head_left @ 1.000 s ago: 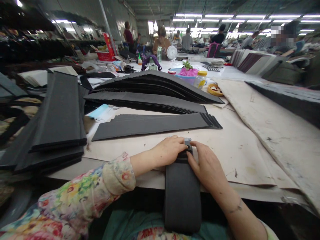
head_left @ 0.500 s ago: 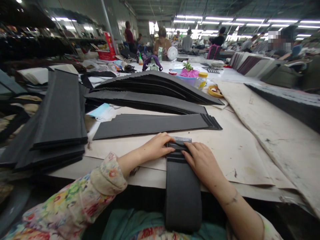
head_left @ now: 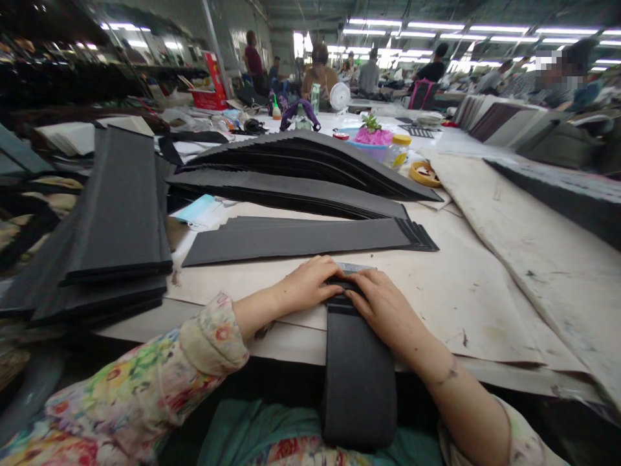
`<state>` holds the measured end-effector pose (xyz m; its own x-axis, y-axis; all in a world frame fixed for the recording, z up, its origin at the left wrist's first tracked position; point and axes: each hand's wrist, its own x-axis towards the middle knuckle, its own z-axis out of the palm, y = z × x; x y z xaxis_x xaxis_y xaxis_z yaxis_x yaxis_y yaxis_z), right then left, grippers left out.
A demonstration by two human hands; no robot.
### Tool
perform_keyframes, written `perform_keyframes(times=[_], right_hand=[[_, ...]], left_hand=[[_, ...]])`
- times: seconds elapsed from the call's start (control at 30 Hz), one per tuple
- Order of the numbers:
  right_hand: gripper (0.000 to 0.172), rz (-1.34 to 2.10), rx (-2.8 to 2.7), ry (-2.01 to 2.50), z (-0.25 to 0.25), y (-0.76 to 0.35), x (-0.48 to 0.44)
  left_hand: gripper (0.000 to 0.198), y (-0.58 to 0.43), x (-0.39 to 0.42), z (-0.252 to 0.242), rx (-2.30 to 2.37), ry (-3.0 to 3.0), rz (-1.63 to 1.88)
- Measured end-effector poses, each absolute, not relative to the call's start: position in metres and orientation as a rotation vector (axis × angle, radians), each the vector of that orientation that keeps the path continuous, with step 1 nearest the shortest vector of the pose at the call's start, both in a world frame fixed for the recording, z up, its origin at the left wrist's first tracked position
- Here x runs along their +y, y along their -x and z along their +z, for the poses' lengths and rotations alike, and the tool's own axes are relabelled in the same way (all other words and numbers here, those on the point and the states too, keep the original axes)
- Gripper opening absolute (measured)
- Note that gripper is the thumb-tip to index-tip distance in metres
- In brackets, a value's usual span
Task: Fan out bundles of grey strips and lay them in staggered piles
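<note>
Left hand (head_left: 310, 285) and right hand (head_left: 383, 304) both half-curled, not gripping, fingertips pressing the far end of a black foam strip (head_left: 359, 375) on the surface (head_left: 485, 304) edge; the strip hangs over into the lap.

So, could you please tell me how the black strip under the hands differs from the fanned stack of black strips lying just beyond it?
The strip under the hands runs towards the person and droops over the edge of the table; the fanned stack lies flat, crosswise on the table. The left hand and right hand press on the strip's far end; the fanned stack is untouched. Both are matte dark grey.
</note>
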<state>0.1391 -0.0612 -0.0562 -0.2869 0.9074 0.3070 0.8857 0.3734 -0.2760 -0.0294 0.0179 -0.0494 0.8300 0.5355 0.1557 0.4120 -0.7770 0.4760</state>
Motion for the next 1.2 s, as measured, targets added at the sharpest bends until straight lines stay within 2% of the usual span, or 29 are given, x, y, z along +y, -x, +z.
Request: perform_keyframes(times=[0.27, 0.57, 0.77, 0.87, 1.0, 1.2], right_hand=[[0.02, -0.1, -2.338, 1.617, -0.05, -0.131, -0.065], [0.027, -0.204, -2.256, 1.637, -0.056, -0.131, -0.073], [0.031, -0.123, -2.272, 1.659, -0.054, -0.13, -0.076], [0.035, -0.107, -2.259, 1.654, -0.054, -0.13, -0.079], [0.038, -0.052, -2.238, 1.682, -0.055, -0.13, -0.082], [0.037, 0.024, -2.229, 1.685, -0.053, -0.13, -0.088]], left_hand=[[0.021, 0.033, 0.014, -0.05, 0.707, -2.798, 0.308], [0.028, 0.057, 0.005, -0.055, 0.758, -2.82, 0.347], [0.024, 0.05, 0.02, -0.029, 0.707, -2.762, 0.113], [0.025, 0.03, 0.031, -0.019, 0.781, -2.721, 0.104], [0.031, -0.004, 0.035, -0.024, 0.779, -2.776, 0.104], [0.03, -0.034, 0.044, -0.028, 0.801, -2.741, -0.077]])
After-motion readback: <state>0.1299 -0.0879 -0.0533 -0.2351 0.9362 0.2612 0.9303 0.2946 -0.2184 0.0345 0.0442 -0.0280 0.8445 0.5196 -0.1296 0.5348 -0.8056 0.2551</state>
